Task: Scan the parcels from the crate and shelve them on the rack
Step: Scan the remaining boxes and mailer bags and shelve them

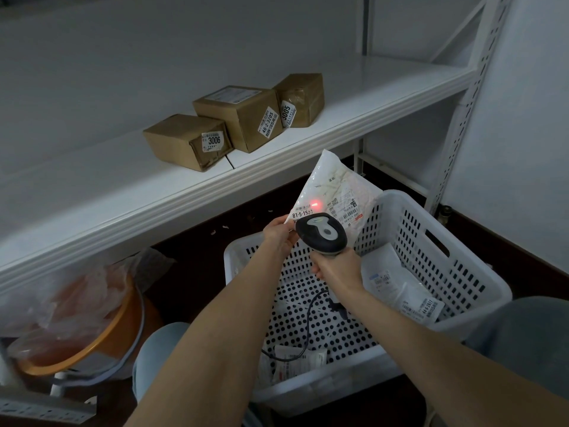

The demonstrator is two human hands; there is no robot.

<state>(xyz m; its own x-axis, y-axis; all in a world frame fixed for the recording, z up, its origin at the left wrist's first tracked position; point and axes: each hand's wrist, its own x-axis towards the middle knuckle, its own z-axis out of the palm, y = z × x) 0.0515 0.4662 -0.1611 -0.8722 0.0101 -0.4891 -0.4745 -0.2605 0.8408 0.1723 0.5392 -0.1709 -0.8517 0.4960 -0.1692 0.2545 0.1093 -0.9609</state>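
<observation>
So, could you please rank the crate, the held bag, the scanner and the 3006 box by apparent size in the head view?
Largest: crate.
Next: bag and 3006 box. They look alike, and the box sits farther off, so I won't rank them.
Smallest: scanner.

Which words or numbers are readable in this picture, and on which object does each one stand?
"3006": label on the left brown box.
"46-2-3205": label on the middle brown box.
"3005": label on the right brown box.
"81-5-15", end hidden by the scanner: white bag in the left hand.
"44-6-", rest blurred: white parcel in the crate.
Other fine print: too small to read.
</observation>
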